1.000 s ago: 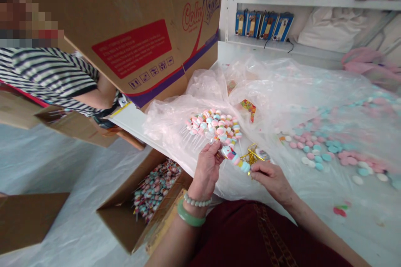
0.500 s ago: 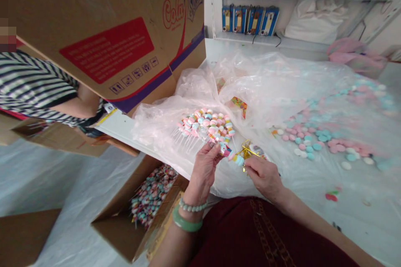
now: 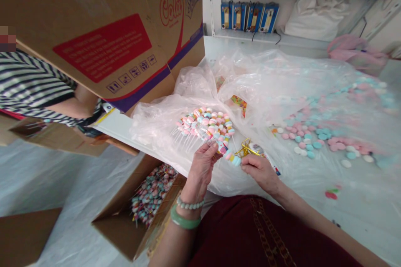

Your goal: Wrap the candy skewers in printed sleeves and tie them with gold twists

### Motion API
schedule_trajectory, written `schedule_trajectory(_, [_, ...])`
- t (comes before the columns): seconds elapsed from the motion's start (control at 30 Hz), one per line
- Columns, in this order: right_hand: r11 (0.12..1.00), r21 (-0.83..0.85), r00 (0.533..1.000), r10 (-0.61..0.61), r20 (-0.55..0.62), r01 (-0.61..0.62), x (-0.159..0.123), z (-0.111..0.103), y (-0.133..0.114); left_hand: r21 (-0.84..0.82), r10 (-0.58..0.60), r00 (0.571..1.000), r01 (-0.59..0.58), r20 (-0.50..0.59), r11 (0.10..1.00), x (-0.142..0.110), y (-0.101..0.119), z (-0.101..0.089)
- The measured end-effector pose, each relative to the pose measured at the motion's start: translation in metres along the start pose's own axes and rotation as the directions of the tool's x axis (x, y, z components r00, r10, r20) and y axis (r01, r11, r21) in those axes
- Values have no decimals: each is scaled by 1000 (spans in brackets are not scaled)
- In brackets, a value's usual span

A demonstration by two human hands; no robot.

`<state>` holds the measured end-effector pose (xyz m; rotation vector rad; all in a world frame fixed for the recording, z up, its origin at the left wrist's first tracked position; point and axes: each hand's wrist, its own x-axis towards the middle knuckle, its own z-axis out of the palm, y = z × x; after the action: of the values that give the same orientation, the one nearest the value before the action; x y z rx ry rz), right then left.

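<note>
Between my two hands is a small candy skewer point(image 3: 232, 157) of pink, yellow and blue pieces, with a printed wrapper part at its left end. My left hand point(image 3: 203, 159) pinches that left end between thumb and fingers. At the other end, my right hand point(image 3: 258, 170) closes its fingertips by the blue pieces. Just beyond my right hand lie gold twist ties point(image 3: 247, 147) beside a small round printed item. A pile of candy skewers point(image 3: 205, 122) on white sticks rests on clear plastic sheeting point(image 3: 153, 123) beyond my left hand.
Loose pink, blue and white candies point(image 3: 308, 137) spread over the table's right side. A large cardboard box point(image 3: 125, 21) stands at the left; an open box point(image 3: 115, 233) holding many skewers sits below the table edge. A person in a striped sleeve point(image 3: 34, 83) is at far left.
Both hands have shifted very slightly left, still on the candy skewer. The view has moved a little; the pile and loose candies look the same.
</note>
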<state>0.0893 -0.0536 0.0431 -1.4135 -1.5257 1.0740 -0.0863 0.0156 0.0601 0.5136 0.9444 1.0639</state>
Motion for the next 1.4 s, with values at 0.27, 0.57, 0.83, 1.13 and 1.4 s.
schedule_trajectory(0.27, [498,688,847,375,378,-527,0,4,0,-74,-72,997,73,9,995,3,1,-6])
schedule_trajectory(0.57, [120,724,724,270,635,-680,3,8,10,-95,-27,999,31,46,995,4,-4,-5])
schedule_trajectory(0.83, [156,743,754,253,606,-650,2,13,9,-75,-134,987,141,93,987,7,9,-9])
schedule_trajectory(1.13, [194,745,763,295,576,-638,7,11,5,-250,-113,969,168,219,954,9,15,-5])
schedule_trajectory(1.4, [62,732,718,263,644,-679,7,11,7,-198,2,977,41,211,979,0,-9,4])
